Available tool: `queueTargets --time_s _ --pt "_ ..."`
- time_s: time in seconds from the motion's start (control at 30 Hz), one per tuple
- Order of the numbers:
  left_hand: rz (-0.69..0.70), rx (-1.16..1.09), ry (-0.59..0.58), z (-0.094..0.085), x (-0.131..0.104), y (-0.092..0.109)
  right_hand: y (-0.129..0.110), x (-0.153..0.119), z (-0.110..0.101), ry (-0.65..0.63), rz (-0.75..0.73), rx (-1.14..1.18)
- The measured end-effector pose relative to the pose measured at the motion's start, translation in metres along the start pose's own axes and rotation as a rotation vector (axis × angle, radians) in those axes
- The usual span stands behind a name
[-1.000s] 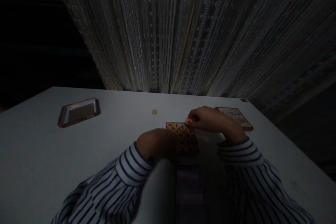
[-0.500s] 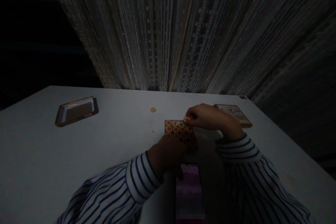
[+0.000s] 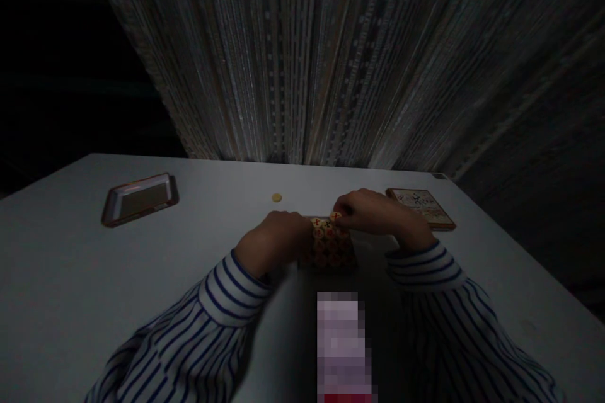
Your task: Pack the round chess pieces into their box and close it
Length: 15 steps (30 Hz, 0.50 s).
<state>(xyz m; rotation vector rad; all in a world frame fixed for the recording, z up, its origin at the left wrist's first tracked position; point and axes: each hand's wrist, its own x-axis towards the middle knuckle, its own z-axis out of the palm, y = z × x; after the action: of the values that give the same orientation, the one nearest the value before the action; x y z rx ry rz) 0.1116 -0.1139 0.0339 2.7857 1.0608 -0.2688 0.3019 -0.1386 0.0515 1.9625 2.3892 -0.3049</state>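
Rows of round Chinese chess pieces (image 3: 320,245) with red or dark characters fill a small, shallow square holder. At its far right corner my right hand (image 3: 366,209) pinches one Chinese chess piece (image 3: 335,216) between thumb and fingertips, tilted with its red mark towards me. My left hand (image 3: 278,234) is at the holder's left side, covering the left column of pieces. Its fingers are hidden behind the back of the hand, so whether they grip a piece does not show.
One loose round piece (image 3: 276,198) lies on the white table (image 3: 198,277) beyond my left hand. An open tin-like tray (image 3: 142,196) is at the far left. A flat printed box (image 3: 420,206) sits by my right wrist. A pixelated phone (image 3: 341,346) lies nearest me.
My left hand has moved up and left, from over the near rows to the holder's left side, uncovering the near pieces. My right hand keeps its pinch in nearly the same place.
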Motion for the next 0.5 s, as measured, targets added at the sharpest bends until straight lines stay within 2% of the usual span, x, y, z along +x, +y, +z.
queueTargets --time_s 0.1,0.23,0.37,0.5 --pt "-0.03 0.1 0.066 -0.006 0.002 -0.007 -0.001 0.001 0.002 -0.009 0.003 -0.003" --pt "-0.081 0.114 0.15 -0.006 0.003 -0.018 -0.005 0.003 0.004 -0.037 0.016 -0.028" --pt "-0.096 0.106 0.147 -0.002 0.006 -0.025 -0.007 0.007 0.007 -0.036 0.016 -0.049" --pt "-0.101 0.064 0.124 0.0 0.008 -0.025 -0.007 0.009 0.009 -0.046 0.01 -0.065"
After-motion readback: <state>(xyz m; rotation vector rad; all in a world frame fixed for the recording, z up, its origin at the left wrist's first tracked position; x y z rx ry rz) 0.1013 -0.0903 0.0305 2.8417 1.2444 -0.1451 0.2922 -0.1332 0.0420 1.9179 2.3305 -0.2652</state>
